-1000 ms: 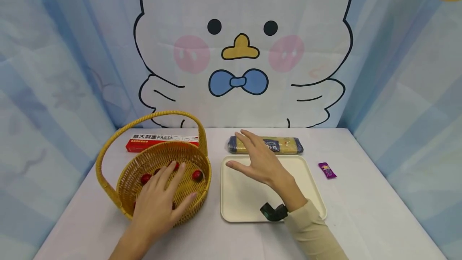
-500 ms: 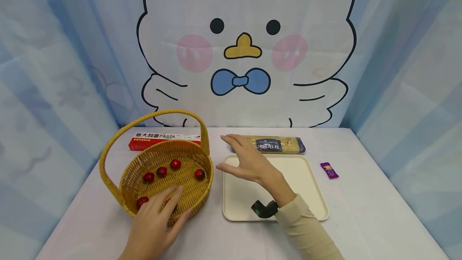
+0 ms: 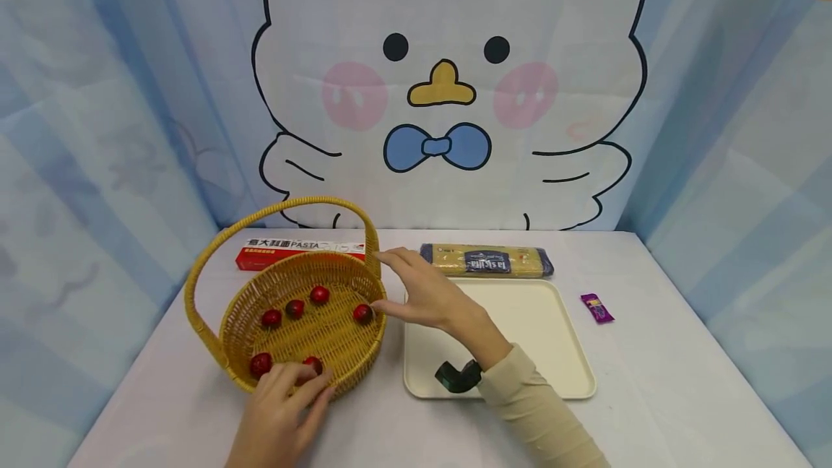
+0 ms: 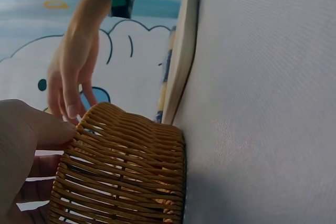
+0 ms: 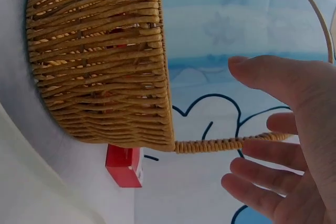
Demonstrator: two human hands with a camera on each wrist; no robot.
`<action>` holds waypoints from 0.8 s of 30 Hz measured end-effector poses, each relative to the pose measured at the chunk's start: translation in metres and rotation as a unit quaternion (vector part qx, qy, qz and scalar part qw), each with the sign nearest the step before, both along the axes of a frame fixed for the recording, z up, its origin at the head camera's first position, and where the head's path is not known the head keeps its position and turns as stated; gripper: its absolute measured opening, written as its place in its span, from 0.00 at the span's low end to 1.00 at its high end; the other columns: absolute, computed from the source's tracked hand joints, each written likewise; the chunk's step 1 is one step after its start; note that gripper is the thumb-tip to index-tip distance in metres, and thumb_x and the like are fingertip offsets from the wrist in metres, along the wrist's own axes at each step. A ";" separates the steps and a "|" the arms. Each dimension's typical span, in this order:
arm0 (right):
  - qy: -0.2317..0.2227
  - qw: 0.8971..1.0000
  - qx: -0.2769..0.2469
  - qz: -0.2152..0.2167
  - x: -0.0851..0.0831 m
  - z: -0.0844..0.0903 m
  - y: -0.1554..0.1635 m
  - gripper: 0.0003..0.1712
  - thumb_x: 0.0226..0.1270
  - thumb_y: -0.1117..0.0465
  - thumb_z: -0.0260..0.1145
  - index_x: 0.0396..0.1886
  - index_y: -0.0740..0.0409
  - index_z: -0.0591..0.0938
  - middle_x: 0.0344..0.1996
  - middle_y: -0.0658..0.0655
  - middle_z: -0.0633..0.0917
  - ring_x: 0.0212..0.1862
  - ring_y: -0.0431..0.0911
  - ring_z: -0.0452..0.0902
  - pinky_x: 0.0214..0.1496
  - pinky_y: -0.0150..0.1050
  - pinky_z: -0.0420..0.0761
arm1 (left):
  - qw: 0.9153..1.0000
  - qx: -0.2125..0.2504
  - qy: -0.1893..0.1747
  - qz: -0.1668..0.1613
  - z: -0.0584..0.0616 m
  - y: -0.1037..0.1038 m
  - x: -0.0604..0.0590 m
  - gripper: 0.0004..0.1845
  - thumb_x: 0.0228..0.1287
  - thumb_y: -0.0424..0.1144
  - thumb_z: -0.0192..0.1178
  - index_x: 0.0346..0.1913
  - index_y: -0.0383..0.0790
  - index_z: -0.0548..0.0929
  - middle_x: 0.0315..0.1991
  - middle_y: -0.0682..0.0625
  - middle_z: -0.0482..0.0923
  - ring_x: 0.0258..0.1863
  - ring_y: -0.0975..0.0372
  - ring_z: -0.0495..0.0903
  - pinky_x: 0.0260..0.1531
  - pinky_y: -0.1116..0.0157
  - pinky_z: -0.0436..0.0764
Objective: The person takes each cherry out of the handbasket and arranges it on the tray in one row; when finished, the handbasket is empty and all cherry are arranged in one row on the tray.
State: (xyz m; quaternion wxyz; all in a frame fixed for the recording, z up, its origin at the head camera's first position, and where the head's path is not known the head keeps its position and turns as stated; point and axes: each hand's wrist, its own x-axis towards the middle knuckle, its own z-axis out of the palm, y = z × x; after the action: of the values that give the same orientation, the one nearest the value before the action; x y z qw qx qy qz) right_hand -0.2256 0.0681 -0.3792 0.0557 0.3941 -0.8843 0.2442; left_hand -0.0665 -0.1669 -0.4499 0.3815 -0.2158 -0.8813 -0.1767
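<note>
A round woven basket (image 3: 334, 331) with a tall arched handle stands on the left of the table. Several dark red cherries (image 3: 319, 295) lie scattered inside it. My left hand (image 3: 279, 410) holds the near rim. In the left wrist view its thumb (image 4: 50, 129) lies against the outside, and the other fingers pass over the rim, their tips hidden. Just right of the basket, near the foot of its handle, my right hand (image 3: 429, 295) hovers with spread, slightly bent fingers. The right wrist view shows a gap between this hand and the basket wall (image 5: 105, 77).
A cream tray (image 3: 533, 338) lies right of the basket, partly under my right forearm. Behind it is a pack of spaghetti (image 3: 448, 258). A red and white pasta box (image 3: 260, 258) sits behind the basket. One small purple packet (image 3: 596, 308) lies at the right.
My left hand has drawn back from over the cherries to the basket's near rim. Leftward from over the tray, my right hand has come close to the basket's right side.
</note>
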 end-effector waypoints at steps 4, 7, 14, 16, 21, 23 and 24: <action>0.004 1.000 0.012 0.016 -0.001 0.000 -0.011 0.42 0.64 0.45 0.72 0.74 0.54 0.68 0.66 0.56 0.75 0.68 0.50 0.72 0.70 0.48 0.74 | 1.000 0.011 0.012 -0.017 -0.004 -0.001 -0.002 0.33 0.79 0.58 0.41 0.32 0.43 0.92 0.30 0.57 0.76 0.31 0.65 0.71 0.34 0.71 0.66; 0.000 1.000 0.019 0.023 -0.002 0.000 -0.019 0.42 0.64 0.46 0.73 0.73 0.54 0.68 0.65 0.57 0.76 0.67 0.50 0.73 0.69 0.48 0.75 | 0.999 0.020 0.014 -0.030 -0.006 -0.001 -0.003 0.32 0.79 0.56 0.42 0.31 0.41 0.92 0.29 0.56 0.76 0.30 0.64 0.71 0.34 0.71 0.65; -0.032 0.998 0.043 0.029 -0.008 -0.005 -0.040 0.41 0.66 0.48 0.71 0.73 0.57 0.68 0.66 0.58 0.75 0.67 0.49 0.73 0.70 0.43 0.75 | 0.998 0.039 0.014 -0.045 -0.006 0.000 -0.002 0.30 0.79 0.54 0.45 0.31 0.38 0.91 0.28 0.55 0.76 0.29 0.63 0.70 0.34 0.70 0.64; -0.039 0.998 0.051 0.028 -0.010 -0.009 -0.045 0.40 0.66 0.49 0.71 0.73 0.57 0.68 0.67 0.58 0.74 0.68 0.49 0.73 0.70 0.43 0.74 | 0.998 0.041 0.015 -0.047 -0.006 0.001 -0.003 0.30 0.79 0.53 0.46 0.31 0.38 0.91 0.28 0.55 0.76 0.29 0.63 0.70 0.34 0.70 0.64; -0.039 0.995 0.083 0.029 -0.013 -0.016 -0.057 0.38 0.66 0.51 0.71 0.72 0.59 0.69 0.67 0.58 0.75 0.68 0.49 0.73 0.70 0.42 0.74 | 0.998 0.043 0.017 -0.052 -0.007 0.000 -0.004 0.28 0.78 0.52 0.48 0.32 0.38 0.91 0.29 0.54 0.76 0.29 0.63 0.69 0.34 0.70 0.65; -0.036 0.994 0.098 0.029 -0.014 -0.019 -0.061 0.38 0.66 0.52 0.72 0.71 0.60 0.70 0.66 0.58 0.75 0.67 0.48 0.74 0.69 0.40 0.75 | 0.997 0.043 0.018 -0.054 -0.008 0.000 -0.004 0.27 0.78 0.52 0.48 0.32 0.38 0.91 0.29 0.54 0.76 0.29 0.63 0.69 0.33 0.71 0.64; -0.035 0.993 0.105 0.029 -0.014 -0.020 -0.063 0.38 0.66 0.52 0.72 0.71 0.60 0.70 0.66 0.58 0.76 0.66 0.48 0.75 0.69 0.40 0.75 | 0.997 0.043 0.019 -0.055 -0.009 -0.001 -0.004 0.27 0.78 0.52 0.49 0.32 0.38 0.91 0.29 0.54 0.76 0.29 0.63 0.69 0.33 0.71 0.64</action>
State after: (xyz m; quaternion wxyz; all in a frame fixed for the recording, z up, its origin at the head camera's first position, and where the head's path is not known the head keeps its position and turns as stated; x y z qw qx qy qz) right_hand -0.2399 0.0053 -0.3987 -0.0244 0.4142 -0.8948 0.1649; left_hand -0.0706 -0.1675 -0.4586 0.3967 -0.2505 -0.8524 -0.2310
